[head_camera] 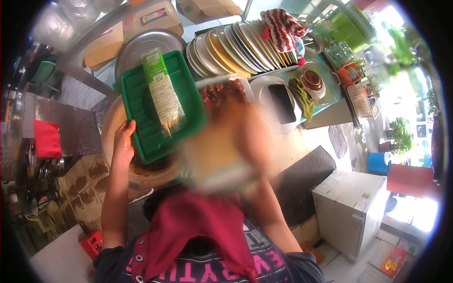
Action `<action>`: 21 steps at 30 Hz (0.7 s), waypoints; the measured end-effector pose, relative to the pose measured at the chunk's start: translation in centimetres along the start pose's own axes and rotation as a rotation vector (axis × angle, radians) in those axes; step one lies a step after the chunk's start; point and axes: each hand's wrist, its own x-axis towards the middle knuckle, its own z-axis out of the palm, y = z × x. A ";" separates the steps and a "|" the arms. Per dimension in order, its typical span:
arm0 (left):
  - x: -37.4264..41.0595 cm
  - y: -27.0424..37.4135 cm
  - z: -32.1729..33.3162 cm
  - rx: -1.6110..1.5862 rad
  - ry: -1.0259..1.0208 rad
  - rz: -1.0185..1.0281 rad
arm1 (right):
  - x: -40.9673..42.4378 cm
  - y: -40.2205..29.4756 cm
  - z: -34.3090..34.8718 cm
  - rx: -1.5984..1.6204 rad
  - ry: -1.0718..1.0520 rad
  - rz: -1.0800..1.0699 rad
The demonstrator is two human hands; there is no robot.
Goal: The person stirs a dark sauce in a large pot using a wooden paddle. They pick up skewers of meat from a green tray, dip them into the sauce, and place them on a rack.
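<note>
My left hand (124, 142) grips the left edge of a green plastic tray (191, 95), thumb on top. On the tray lies a plastic-wrapped pack of bamboo skewers (164, 95), its tips toward me. My right hand (260, 141) is smeared by motion, at the right side of a tan and whitish rectangular object (216, 155) that it appears to hold; blur hides what this is. Just beyond it, a clear plastic container (250, 92) holds dark red pieces of meat (224, 92), partly covered from view.
Behind stands a row of plates (230, 46) with a red-and-white cloth (281, 28) on its right end. A black phone (282, 103) rests on white plates (260, 88), beside a green cloth (302, 97). A round metal tray (152, 40) leans behind the green one. At right is a white cabinet (339, 208).
</note>
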 end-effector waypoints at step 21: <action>-1.1 -7.9 13.4 0.016 -0.154 -0.123 | -5.8 6.4 -10.3 0.702 0.099 0.150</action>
